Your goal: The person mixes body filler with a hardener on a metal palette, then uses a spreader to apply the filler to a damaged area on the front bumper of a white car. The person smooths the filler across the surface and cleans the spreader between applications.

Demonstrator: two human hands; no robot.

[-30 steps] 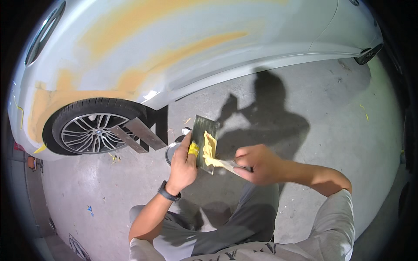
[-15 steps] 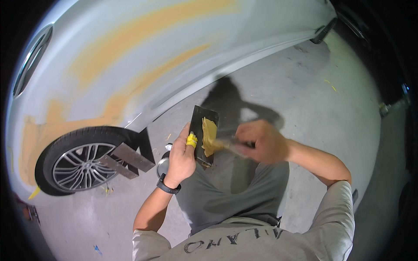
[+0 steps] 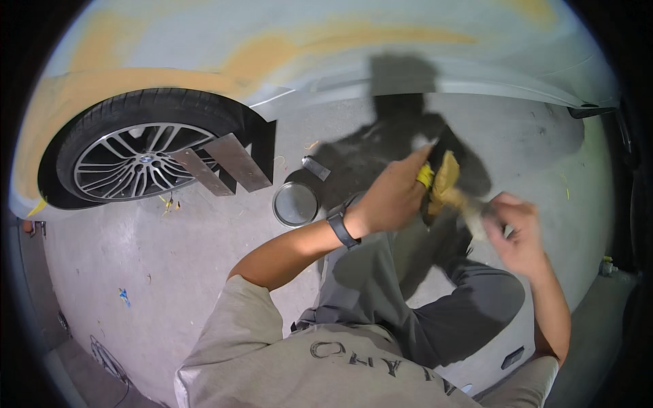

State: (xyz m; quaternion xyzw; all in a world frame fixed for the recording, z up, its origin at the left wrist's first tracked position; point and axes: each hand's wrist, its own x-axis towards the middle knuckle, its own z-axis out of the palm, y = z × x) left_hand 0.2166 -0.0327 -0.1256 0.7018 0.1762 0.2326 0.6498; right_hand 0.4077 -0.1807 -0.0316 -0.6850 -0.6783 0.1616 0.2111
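My left hand (image 3: 389, 197) grips a dark palette board (image 3: 432, 209) at centre right, turned nearly edge-on, with something yellow wrapped by my fingers. A lump of yellow paste (image 3: 445, 178) sits on the board's right face. My right hand (image 3: 517, 231) is closed on a spreader (image 3: 474, 221), blurred by motion, whose paste-covered blade touches the lump. Below and left of the board, a round metal can (image 3: 294, 204) and a small silver object (image 3: 316, 166) sit on the floor.
A light-coloured car body (image 3: 306, 54) with orange patches spans the top. At left is its wheel (image 3: 143, 170), with two flat metal plates (image 3: 241, 163) in front of it. The concrete floor (image 3: 170, 265) carries small scraps and a coiled cable (image 3: 109, 364) at lower left.
The view has turned. Both my hands have shifted rightward in the picture, the board has turned more edge-on, and more of the can shows. The spreader is still in my right hand.
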